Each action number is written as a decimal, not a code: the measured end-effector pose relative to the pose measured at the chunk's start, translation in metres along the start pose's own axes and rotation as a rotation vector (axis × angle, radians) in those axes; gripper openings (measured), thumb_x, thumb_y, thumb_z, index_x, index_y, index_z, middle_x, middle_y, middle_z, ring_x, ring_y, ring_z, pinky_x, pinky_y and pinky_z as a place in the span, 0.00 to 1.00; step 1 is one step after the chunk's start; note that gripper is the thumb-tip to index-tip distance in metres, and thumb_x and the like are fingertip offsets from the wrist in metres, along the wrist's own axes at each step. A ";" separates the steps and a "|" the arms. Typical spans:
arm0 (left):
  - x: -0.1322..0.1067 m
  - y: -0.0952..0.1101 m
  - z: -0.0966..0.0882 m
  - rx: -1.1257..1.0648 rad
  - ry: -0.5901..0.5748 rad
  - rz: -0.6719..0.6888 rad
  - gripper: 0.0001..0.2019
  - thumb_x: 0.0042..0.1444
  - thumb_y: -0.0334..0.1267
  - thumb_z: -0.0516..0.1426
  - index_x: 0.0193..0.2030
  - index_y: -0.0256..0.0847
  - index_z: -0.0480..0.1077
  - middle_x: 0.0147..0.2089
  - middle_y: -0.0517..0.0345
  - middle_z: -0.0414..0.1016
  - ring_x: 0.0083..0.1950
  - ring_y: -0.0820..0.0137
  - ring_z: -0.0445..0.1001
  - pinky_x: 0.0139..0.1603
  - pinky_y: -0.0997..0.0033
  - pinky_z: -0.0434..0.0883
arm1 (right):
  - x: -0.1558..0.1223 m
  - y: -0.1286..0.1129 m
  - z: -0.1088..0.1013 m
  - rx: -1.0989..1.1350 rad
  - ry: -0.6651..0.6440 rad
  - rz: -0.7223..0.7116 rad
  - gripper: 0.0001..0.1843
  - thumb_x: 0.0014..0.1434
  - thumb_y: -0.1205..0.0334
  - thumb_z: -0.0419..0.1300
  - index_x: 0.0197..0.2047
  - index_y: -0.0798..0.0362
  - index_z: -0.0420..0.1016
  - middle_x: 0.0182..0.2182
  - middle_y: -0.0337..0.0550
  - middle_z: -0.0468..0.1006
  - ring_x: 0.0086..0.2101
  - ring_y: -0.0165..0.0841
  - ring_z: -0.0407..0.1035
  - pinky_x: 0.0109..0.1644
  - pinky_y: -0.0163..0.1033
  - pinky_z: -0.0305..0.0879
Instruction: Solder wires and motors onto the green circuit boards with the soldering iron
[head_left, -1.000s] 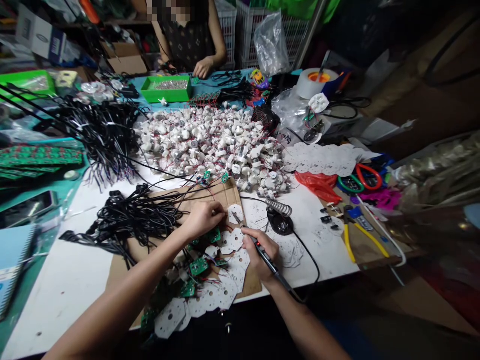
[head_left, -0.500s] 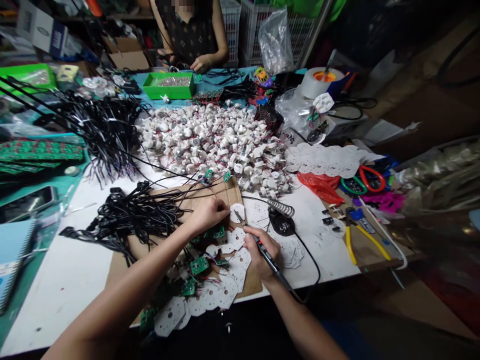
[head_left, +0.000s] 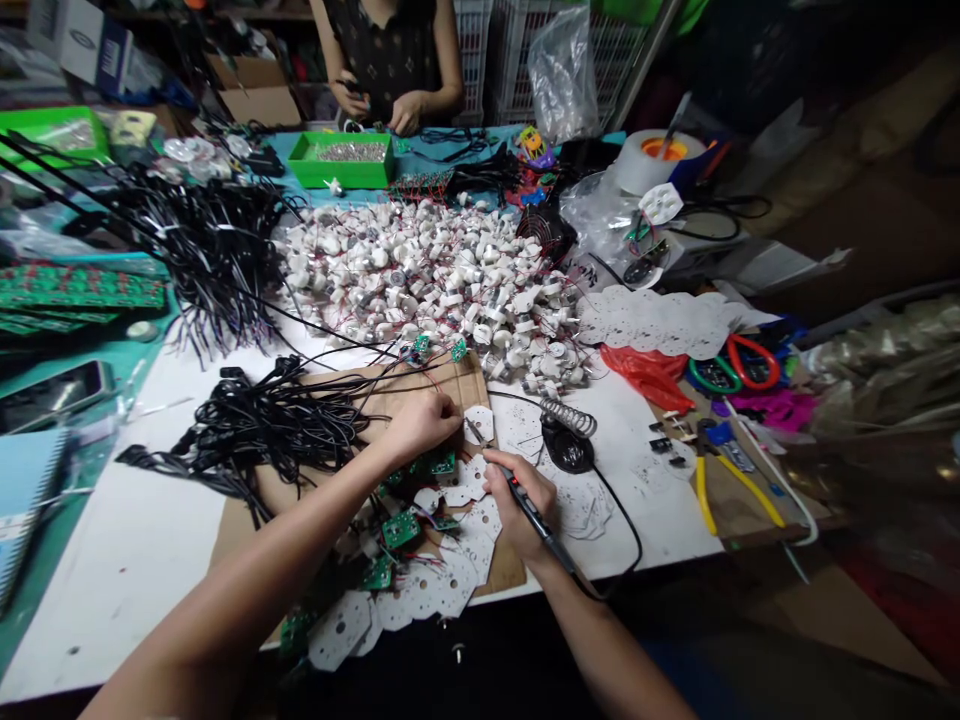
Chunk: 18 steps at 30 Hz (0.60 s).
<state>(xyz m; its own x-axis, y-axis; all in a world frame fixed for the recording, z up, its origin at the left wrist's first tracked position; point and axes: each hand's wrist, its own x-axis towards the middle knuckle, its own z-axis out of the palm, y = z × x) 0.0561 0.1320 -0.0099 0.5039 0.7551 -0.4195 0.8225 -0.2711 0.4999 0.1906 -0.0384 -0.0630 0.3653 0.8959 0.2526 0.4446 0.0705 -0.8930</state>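
My right hand [head_left: 523,500] grips a soldering iron [head_left: 541,528] like a pen, a small red light showing on its dark handle. The iron's tip is over a small white circuit board [head_left: 478,426] on the cardboard. At that board's left edge, my left hand [head_left: 424,424] is closed in a pinch; what its fingertips hold is hidden. Below the hands lie green circuit boards [head_left: 401,529] with thin wires and a row of white boards [head_left: 431,590]. Black cables [head_left: 277,430] are heaped left of my left hand.
A large heap of white parts with red wires [head_left: 427,270] fills the middle. On the right are a soldering iron stand with a coil [head_left: 568,440], pliers with yellow handles [head_left: 739,490] and red-handled scissors [head_left: 754,362]. A co-worker [head_left: 390,70] sits opposite, behind a green tray [head_left: 341,172].
The view has shifted slightly. The iron's tip has moved a little left over the white board, while my left hand stays pinched beside it. The co-worker's hands have moved slightly.
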 end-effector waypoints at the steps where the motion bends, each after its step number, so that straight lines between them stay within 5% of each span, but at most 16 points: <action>1: 0.000 -0.001 0.001 0.004 0.002 0.001 0.11 0.60 0.35 0.58 0.38 0.36 0.82 0.33 0.53 0.82 0.33 0.69 0.75 0.34 0.73 0.63 | 0.001 -0.001 0.000 -0.008 -0.005 -0.013 0.11 0.71 0.60 0.58 0.52 0.47 0.81 0.36 0.42 0.86 0.31 0.34 0.82 0.38 0.37 0.80; 7: 0.003 -0.004 0.004 0.015 0.020 0.011 0.10 0.59 0.35 0.58 0.38 0.36 0.82 0.33 0.51 0.82 0.33 0.68 0.75 0.34 0.72 0.62 | 0.002 -0.002 -0.001 -0.045 -0.053 -0.130 0.12 0.71 0.64 0.57 0.52 0.49 0.80 0.38 0.44 0.85 0.37 0.35 0.82 0.45 0.39 0.80; 18: 0.001 -0.003 0.006 0.034 0.060 0.010 0.10 0.58 0.34 0.58 0.38 0.36 0.82 0.34 0.52 0.82 0.34 0.68 0.75 0.34 0.73 0.62 | -0.003 0.004 -0.001 0.044 0.030 -0.079 0.13 0.71 0.64 0.58 0.55 0.47 0.80 0.39 0.41 0.85 0.33 0.33 0.82 0.39 0.37 0.81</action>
<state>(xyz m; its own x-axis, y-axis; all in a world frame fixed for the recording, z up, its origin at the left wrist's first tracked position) 0.0551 0.1300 -0.0161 0.4964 0.7865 -0.3673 0.8263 -0.2985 0.4776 0.1924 -0.0416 -0.0668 0.3552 0.8733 0.3334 0.4369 0.1602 -0.8851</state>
